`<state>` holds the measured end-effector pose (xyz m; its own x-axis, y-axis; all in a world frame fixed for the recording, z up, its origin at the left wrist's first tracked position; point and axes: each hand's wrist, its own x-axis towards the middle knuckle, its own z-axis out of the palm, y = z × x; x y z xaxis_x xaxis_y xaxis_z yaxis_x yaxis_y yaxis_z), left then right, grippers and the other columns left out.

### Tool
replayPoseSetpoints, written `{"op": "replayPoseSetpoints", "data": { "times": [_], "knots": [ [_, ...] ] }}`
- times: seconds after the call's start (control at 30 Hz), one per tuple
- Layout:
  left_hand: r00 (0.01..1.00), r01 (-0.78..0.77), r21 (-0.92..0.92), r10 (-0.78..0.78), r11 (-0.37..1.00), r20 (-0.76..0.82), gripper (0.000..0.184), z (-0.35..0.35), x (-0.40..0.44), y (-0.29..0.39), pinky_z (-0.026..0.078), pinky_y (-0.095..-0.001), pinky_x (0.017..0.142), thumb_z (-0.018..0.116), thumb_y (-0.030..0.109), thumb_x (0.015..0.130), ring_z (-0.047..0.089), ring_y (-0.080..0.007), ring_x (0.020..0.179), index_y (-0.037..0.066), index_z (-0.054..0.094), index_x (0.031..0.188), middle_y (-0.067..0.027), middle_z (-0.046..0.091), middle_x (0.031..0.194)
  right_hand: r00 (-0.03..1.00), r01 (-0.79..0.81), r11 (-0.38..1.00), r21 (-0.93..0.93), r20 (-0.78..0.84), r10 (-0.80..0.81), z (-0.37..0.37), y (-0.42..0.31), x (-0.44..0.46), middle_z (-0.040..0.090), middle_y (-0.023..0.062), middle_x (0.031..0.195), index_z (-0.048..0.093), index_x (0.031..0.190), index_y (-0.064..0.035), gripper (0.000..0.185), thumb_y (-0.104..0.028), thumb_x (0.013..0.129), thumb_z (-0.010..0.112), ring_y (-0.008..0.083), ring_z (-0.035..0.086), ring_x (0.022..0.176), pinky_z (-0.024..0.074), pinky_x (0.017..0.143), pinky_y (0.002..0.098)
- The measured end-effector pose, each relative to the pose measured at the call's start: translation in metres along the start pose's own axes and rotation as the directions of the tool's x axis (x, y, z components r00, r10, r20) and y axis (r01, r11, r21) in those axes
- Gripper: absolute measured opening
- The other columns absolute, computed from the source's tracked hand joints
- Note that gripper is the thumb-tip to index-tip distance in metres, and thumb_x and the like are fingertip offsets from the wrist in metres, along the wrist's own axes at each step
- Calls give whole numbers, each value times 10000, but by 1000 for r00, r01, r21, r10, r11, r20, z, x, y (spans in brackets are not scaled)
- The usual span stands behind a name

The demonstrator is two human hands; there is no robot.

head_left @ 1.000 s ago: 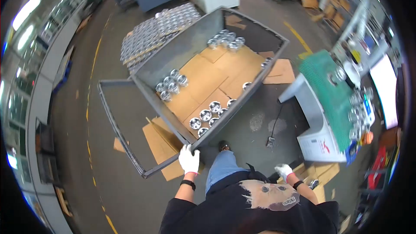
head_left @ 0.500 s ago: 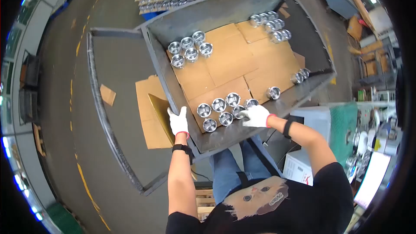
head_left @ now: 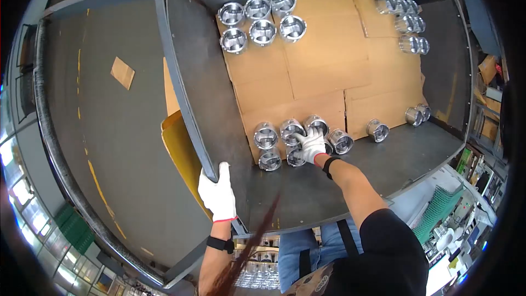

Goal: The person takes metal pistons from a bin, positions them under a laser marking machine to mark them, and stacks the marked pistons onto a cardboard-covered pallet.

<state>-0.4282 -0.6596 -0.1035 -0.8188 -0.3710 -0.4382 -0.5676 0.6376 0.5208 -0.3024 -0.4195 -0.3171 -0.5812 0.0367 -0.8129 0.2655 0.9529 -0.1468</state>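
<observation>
My left hand (head_left: 217, 191), in a white glove, is closed round the left wall's rim of a grey metal cart (head_left: 197, 126). My right hand (head_left: 312, 143), gloved too, reaches over a front group of shiny metal pistons, fingers and thumb apart. Its fingertips are at a piston (head_left: 316, 123), and its thumb is beside another piston (head_left: 292, 130). The palm partly hides a piston below. Around it stand a left piston (head_left: 266, 135), a front piston (head_left: 269, 159) and a right piston (head_left: 341, 141).
Cardboard sheets (head_left: 323, 71) line the cart floor. More pistons stand at the back left (head_left: 262, 32), back right (head_left: 406, 23) and right front (head_left: 377, 130). A metal frame (head_left: 41, 104) extends left of the cart. A cardboard scrap (head_left: 122, 73) lies on the floor.
The view has moved closer over the cart. My right hand has shifted forward over the pistons, its fingers more spread. My left hand stays at the cart's left rim, now wrapped round it.
</observation>
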Motion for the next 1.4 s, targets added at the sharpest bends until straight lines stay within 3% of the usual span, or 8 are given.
{"op": "replayPoseSetpoints", "data": {
  "times": [0.27, 0.37, 0.47, 0.6, 0.87, 1.1, 1.23, 1.4],
  "knots": [
    [999, -32, -1, 32, 999, -6, 451, -1, 2, -1, 501, -374, 816, 746, 289, 869, 652, -256, 840, -60, 641, 1134, -164, 704, 950, 986, 162, 983, -84, -22, -165, -13, 15, 15, 622, 255, 1141, 630, 1186, -131, 647, -629, 776, 677, 379, 611, 1070, 506, 840, 441],
    [999, -8, -45, 10, 999, 36, 466, -1, 5, -11, 507, -370, 820, 738, 305, 873, 664, -262, 844, -61, 642, 1145, -163, 710, 957, 969, 243, 951, -193, 13, -245, -23, 19, 29, 658, 209, 1049, 641, 1163, -136, 591, -622, 827, 637, 354, 641, 960, 515, 801, 431],
    [999, 6, -40, -5, 999, 40, 516, -2, 7, -12, 509, -372, 850, 738, 324, 870, 677, -276, 892, -68, 631, 1188, -176, 713, 1004, 984, 172, 984, -34, 47, -171, -56, 11, 41, 669, 198, 1079, 669, 1152, -150, 548, -594, 831, 649, 336, 649, 1026, 519, 849, 431],
    [997, 34, 37, -36, 999, 61, 539, -4, 6, -10, 507, -382, 861, 739, 341, 866, 678, -286, 912, -62, 627, 1206, -186, 709, 1016, 996, -12, 990, 143, -86, 25, -83, -12, 50, 710, 186, 978, 683, 1150, -179, 593, -640, 777, 687, 321, 698, 901, 557, 794, 436],
    [995, 29, 60, -35, 998, 96, 585, -5, 9, -17, 509, -401, 887, 740, 366, 857, 682, -312, 966, -46, 610, 1252, -203, 700, 1073, 911, 71, 932, 356, -404, 84, -54, -80, 97, 681, 249, 1024, 673, 1083, -47, 628, -602, 787, 693, 398, 633, 1003, 499, 859, 477],
    [998, 33, 41, -35, 999, 45, 484, -4, 5, -10, 495, -364, 884, 737, 294, 874, 673, -269, 950, -61, 629, 1184, -174, 708, 1052, 918, 85, 958, 273, -395, 31, -46, -104, 72, 588, 286, 1040, 618, 1158, -86, 552, -475, 775, 704, 413, 604, 987, 502, 851, 467],
    [999, 34, 106, -36, 994, 23, 450, -1, 6, -13, 496, -355, 880, 731, 254, 880, 668, -248, 934, -65, 626, 1180, -158, 711, 1049, 943, 89, 996, -13, -320, -88, -46, -105, 69, 556, 244, 1086, 507, 1350, -133, 539, -215, 832, 628, 395, 579, 1009, 492, 801, 493],
    [998, 52, 45, -54, 998, 32, 376, 2, 6, -25, 493, -323, 855, 730, 173, 881, 643, -197, 898, -62, 631, 1157, -119, 707, 1023, 896, 5, 971, 237, -432, 101, -15, -115, 90, 565, 217, 1081, 592, 1240, -131, 315, -203, 935, 556, 391, 579, 967, 479, 791, 509]
  ]
}}
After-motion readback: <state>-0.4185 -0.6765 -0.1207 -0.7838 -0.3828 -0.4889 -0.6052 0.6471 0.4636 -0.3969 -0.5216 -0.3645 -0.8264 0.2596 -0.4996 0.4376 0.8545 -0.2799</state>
